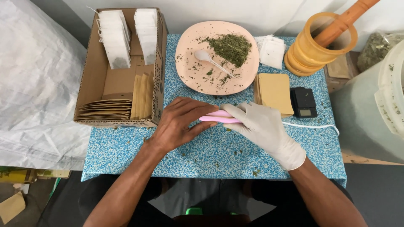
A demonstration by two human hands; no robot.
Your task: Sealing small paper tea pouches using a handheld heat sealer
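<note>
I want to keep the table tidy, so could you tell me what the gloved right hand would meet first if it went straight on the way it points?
Probably the bare left hand: the right hand points left along the pink tool both hold.

At the centre of the frame the bare left hand (179, 125) and gloved right hand (263, 126) together grip a pink tool (219, 117) over the blue speckled table (126, 147), just below a plate (189, 73) of dried herbs (231, 48) and a white spoon (208, 59).
</note>
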